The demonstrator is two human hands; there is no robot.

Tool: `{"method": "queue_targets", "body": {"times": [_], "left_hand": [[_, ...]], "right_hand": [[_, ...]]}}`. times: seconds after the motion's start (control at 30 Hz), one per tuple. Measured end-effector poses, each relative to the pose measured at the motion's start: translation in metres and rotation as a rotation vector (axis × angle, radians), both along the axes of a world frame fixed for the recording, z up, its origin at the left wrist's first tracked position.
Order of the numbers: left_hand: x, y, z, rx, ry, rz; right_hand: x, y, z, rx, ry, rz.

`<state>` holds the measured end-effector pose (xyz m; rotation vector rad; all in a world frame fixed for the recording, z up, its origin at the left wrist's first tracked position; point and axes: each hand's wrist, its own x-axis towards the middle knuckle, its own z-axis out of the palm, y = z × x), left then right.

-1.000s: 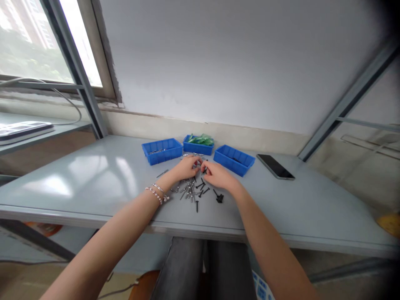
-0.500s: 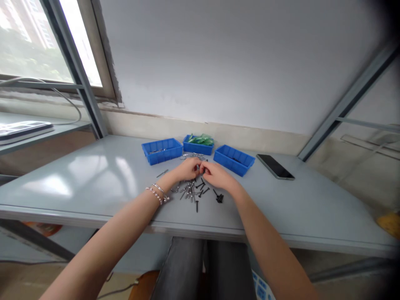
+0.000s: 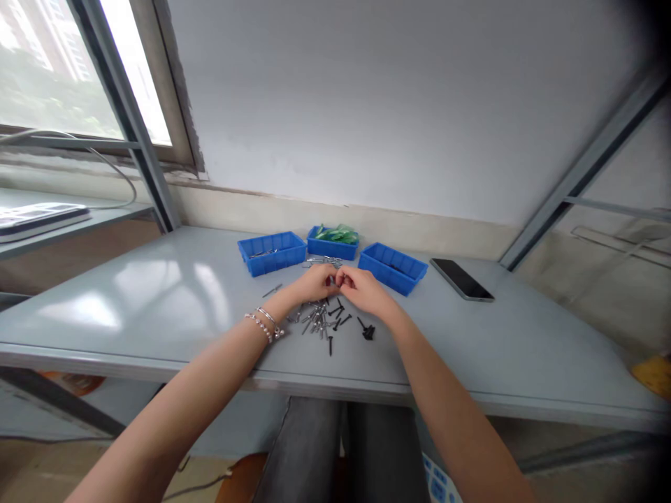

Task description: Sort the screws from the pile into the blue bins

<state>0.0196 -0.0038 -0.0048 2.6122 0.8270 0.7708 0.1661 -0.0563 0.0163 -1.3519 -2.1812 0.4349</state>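
My left hand [image 3: 313, 283] and my right hand [image 3: 361, 290] meet fingertip to fingertip over a pile of silver and black screws [image 3: 325, 320] on the grey table [image 3: 157, 293]. Both hands have their fingers curled into a pinch; what they pinch is too small to name. A beaded bracelet sits on my left wrist [image 3: 265, 323]. Just behind the hands stand three blue trays: the left one [image 3: 271, 252], the middle one [image 3: 332, 243] with green pieces in it, and the right one [image 3: 393, 267].
A black phone [image 3: 462, 279] lies flat to the right of the trays. A single loose screw [image 3: 272, 290] lies left of the hands. A window and a side shelf with a flat device [image 3: 36, 218] are at the left. Metal frame struts rise at the right.
Both hands have drawn slightly closer together and a little away from me over the pile. The trays, the phone and the screws have stayed put.
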Motion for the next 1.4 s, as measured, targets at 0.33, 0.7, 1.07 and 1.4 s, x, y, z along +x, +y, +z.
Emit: {"method": "queue_targets", "body": {"times": [0.33,0.7,1.07,1.4], "left_hand": [[-0.0004,-0.0028,0.0065,0.015,0.008,0.082],[-0.0006,-0.0002,0.0039,0.066,0.021,0.091],[-0.0014,0.0005,0.0026,0.090,0.014,0.091],[-0.0012,-0.0036,0.0052,0.096,0.013,0.087]], "right_hand": [[0.0041,0.0050,-0.0046,0.020,0.006,-0.195],[0.0040,0.0034,-0.0041,0.001,-0.101,-0.250],[0.0022,0.0006,-0.0022,0.002,-0.144,-0.266],[0.0018,0.0019,-0.0012,0.024,-0.134,-0.306]]}}
